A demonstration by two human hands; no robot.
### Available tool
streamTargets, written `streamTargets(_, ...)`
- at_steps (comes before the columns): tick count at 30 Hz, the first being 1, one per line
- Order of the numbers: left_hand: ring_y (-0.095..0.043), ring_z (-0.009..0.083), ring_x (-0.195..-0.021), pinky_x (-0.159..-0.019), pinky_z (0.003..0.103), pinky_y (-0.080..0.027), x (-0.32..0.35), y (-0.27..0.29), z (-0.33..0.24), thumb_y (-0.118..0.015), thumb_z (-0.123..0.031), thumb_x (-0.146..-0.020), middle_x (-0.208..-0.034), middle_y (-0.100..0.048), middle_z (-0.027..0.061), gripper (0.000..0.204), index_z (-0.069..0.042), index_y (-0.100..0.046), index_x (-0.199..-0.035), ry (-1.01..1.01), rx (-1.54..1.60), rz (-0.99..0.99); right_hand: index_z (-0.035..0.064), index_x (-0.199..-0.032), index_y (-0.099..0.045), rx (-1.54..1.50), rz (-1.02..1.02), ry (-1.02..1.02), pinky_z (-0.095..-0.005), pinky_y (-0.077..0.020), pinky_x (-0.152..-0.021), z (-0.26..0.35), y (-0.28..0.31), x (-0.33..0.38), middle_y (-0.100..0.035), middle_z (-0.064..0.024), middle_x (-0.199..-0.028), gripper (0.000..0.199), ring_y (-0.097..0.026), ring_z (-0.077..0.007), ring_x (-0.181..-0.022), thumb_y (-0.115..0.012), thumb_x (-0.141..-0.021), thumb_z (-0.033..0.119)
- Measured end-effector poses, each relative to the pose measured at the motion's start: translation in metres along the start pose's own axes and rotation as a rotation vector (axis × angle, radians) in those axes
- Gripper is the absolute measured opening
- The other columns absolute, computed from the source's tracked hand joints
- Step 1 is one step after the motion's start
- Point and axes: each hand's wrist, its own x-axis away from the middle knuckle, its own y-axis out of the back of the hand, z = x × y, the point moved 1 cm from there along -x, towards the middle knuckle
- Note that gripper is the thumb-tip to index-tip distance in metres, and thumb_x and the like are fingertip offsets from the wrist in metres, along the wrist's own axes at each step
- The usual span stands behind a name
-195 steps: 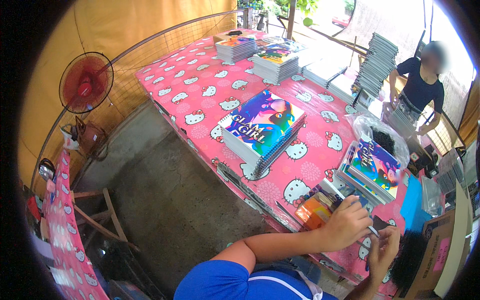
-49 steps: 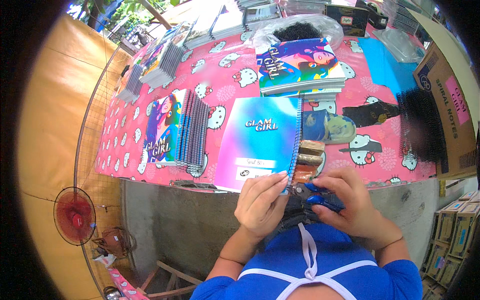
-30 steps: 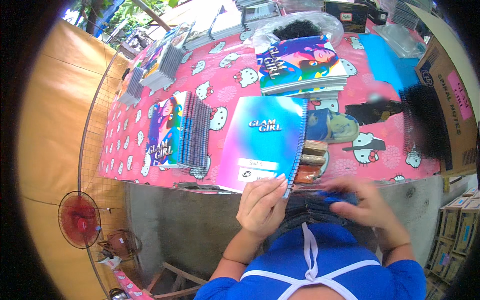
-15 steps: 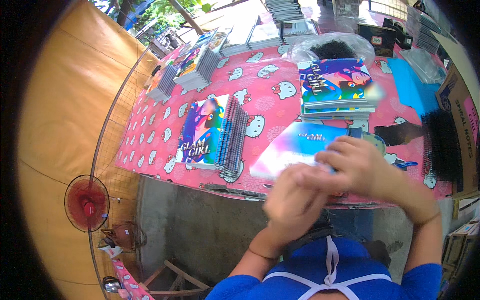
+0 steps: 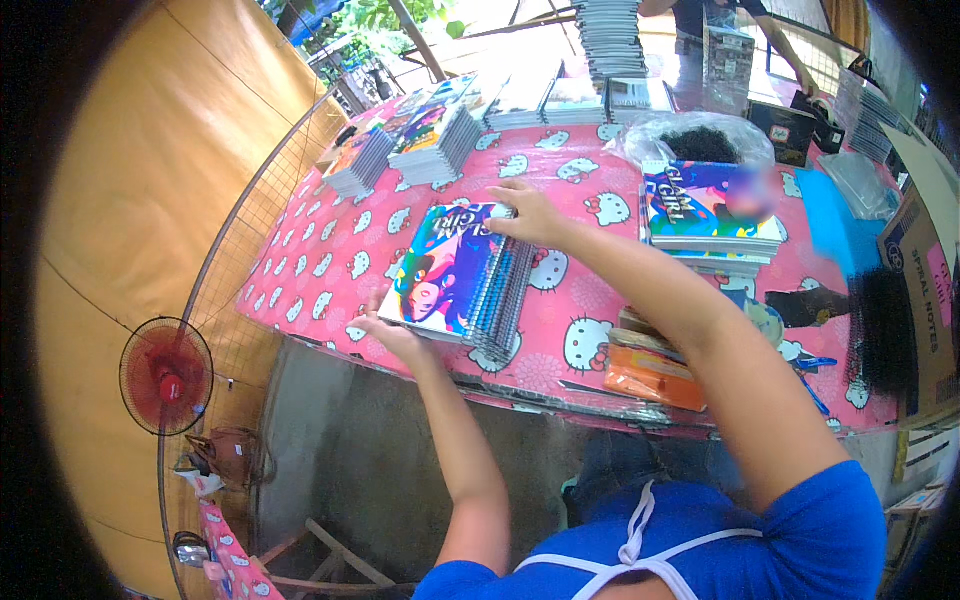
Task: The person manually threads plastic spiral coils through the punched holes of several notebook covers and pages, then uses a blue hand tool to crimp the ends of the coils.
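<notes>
A spiral notebook with a bright blue, green and orange illustrated cover (image 5: pixel 440 270) lies on top of a stack of spiral notebooks (image 5: pixel 505 300), whose dark coils face right. My left hand (image 5: pixel 396 336) holds the near left corner of the top notebook, fingers along its edge. At the far right corner my right hand (image 5: pixel 530 214) grips the upper edge, fingers reaching over it. Right of my hands stands another pile of similar covers (image 5: pixel 710 205). An orange box-like item (image 5: pixel 655 372) lies near the table's front edge, partly behind my right forearm.
Further notebook stacks (image 5: pixel 432 150) line the far side of the pink patterned table (image 5: pixel 330 270). A plastic bag of black coils (image 5: pixel 700 140), blue-handled pliers (image 5: pixel 815 365), black coils (image 5: pixel 880 335) and a cardboard box (image 5: pixel 920 300) sit rightward. Another person's hand (image 5: pixel 806 82) shows at the back.
Both hands have moved left from the table's front edge to the notebook stack. A notebook with its cover turned the other way now tops that stack. The orange item has come into view.
</notes>
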Motion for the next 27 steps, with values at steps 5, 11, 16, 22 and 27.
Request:
streamTargets(5, -0.056, 0.0232, -0.095, -0.083, 0.036, -0.046, 0.009, 0.0, -0.015, -0.036, -0.047, -0.099, -0.112, -0.054, 0.0238, 0.061, 0.011, -0.052, -0.108, -0.318, -0.369, -0.21, -0.0007, -0.124, -0.05, -0.056, 0.236, -0.145, -0.0446, -0.0357, -0.101, 0.016, -0.025, -0.005, -0.052, -0.0251, -0.121, 0.05, -0.045, -0.0395, -0.118, -0.056, -0.084, 0.027)
streamTargets(11, -0.052, 0.0218, -0.102, -0.09, 0.037, -0.04, 0.006, 0.025, -0.026, -0.039, -0.042, -0.098, -0.112, -0.052, 0.0163, 0.048, 0.003, -0.051, -0.11, -0.405, -0.537, -0.13, 0.0, -0.133, -0.042, 0.329, 0.177, -0.046, -0.0426, -0.0313, -0.107, 0.05, 0.033, -0.01, -0.043, -0.0245, -0.135, 0.065, -0.039, -0.0365, -0.129, -0.06, -0.084, 0.039)
streamTargets(16, -0.05, 0.0206, -0.107, -0.093, 0.036, -0.038, 0.086, 0.012, -0.117, -0.044, -0.025, -0.097, -0.115, -0.053, 0.0124, 0.03, 0.0, -0.049, -0.113, -0.385, -0.204, -0.198, -0.0012, -0.112, -0.062, 0.666, 0.24, -0.381, -0.0423, -0.0384, -0.099, 0.037, 0.237, 0.036, -0.054, -0.0243, -0.122, 0.052, -0.051, -0.0355, -0.115, -0.07, -0.077, 0.036)
streamTargets(22, -0.053, 0.0234, -0.109, -0.095, 0.037, -0.042, 0.175, -0.069, -0.121, -0.045, -0.016, -0.095, -0.122, -0.051, 0.0123, 0.029, -0.001, -0.046, -0.119, -0.515, -0.107, 0.278, 0.0001, -0.1, -0.065, 0.543, -0.053, -0.703, -0.0407, -0.0474, -0.085, 0.004, 0.319, 0.145, -0.066, -0.0204, -0.095, 0.045, -0.062, -0.0346, -0.093, -0.075, -0.068, 0.031)
streamTargets(27, -0.053, 0.0248, -0.112, -0.097, 0.037, -0.042, 0.211, -0.124, -0.083, -0.052, -0.007, -0.092, -0.129, -0.046, 0.0131, 0.034, 0.001, -0.043, -0.124, -0.079, 0.0, 0.612, -0.0026, -0.102, -0.052, 0.673, -0.014, -0.802, -0.0426, -0.0477, -0.077, 0.005, 0.327, 0.138, -0.061, -0.0236, -0.095, 0.049, -0.061, -0.0383, -0.093, -0.076, -0.069, 0.026)
